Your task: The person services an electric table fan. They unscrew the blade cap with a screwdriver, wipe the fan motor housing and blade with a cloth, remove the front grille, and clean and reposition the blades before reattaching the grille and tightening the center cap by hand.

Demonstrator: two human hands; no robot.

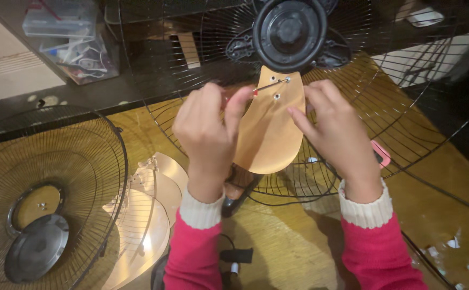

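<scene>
1. Your left hand (209, 129) is closed around a slim screwdriver with a red handle and thin metal shaft (269, 86); the tip sits on the upper screw (287, 80) of the tan, tongue-shaped metal fan blade (271, 129). Keep the shaft square to the screw head so it doesn't cam out.
2. Your right hand (337, 131) is not clenched: fingers spread flat, fingertips (293, 114) pressing the blade's right edge. Good brace. Keep that pressure steady so the blade can't pivot under torque.
3. There's a 2nd screw (277, 96) just below the 1st. My call: seat both lightly before final tightening, so the blade sits true.
4. The blade's root sits just under the round black plastic motor hub (290, 32), inside the black wire rear guard (385, 123). Watch that your knuckles don't snag the wires.
5. More blades, pale and shiny (148, 215), lie on the yellowish wooden table (283, 252) just right of the separate black wire front grille with its round centre cap (46, 198). Keep them off your elbow path.
6. A pink flat object (380, 153) lies beyond your right wrist; can't tell what it is.
</scene>
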